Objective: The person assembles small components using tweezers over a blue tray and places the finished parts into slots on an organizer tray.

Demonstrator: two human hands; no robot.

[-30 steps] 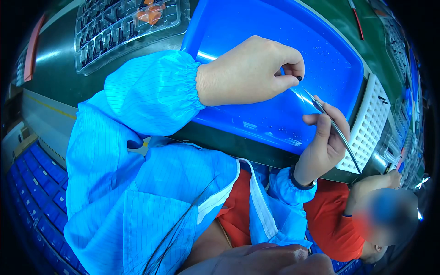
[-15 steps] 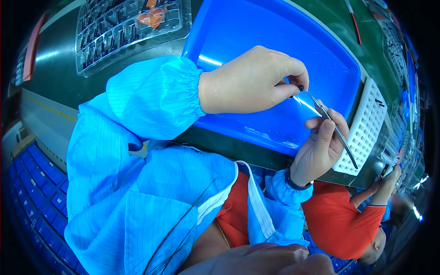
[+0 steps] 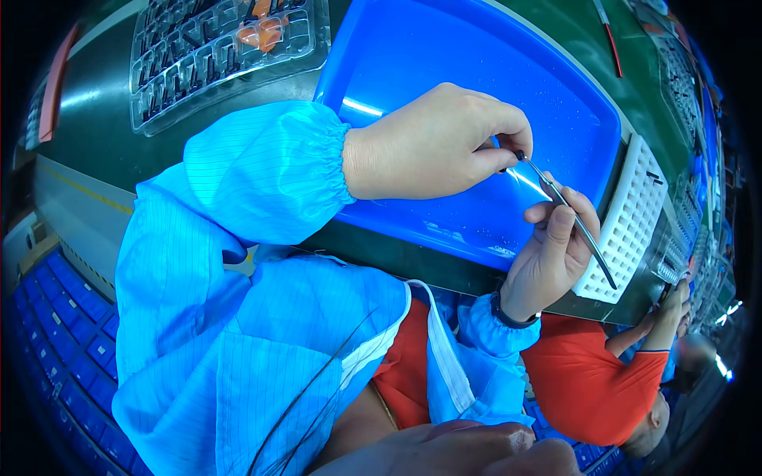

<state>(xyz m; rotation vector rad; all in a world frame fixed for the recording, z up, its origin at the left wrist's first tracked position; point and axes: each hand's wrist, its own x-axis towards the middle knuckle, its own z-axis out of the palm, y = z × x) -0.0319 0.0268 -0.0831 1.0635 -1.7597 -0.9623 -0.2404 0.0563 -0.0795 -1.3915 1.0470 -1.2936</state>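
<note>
Over the blue tray (image 3: 444, 47), my left hand (image 3: 440, 147) is closed, with a small black part (image 3: 520, 155) pinched between thumb and index finger. My right hand (image 3: 556, 254), palm partly turned up, grips a slim metal tool (image 3: 583, 226) like a pen. The tool's narrow tip meets or nearly meets the black part; contact is too small to make out. Its darker end slants down to the right, past my fingers. Tiny pale specks lie scattered on the tray floor.
A clear compartment tray (image 3: 226, 63) with several black parts and orange pieces stands at upper left. A white foam block (image 3: 627, 222) with rows of hollows, two black parts on it, lies at right. A person in a red shirt (image 3: 595, 381) works beyond it.
Both hands stay almost where they were, with only a very slight shift of my right hand and the tool. The other person's arm has moved a little.
</note>
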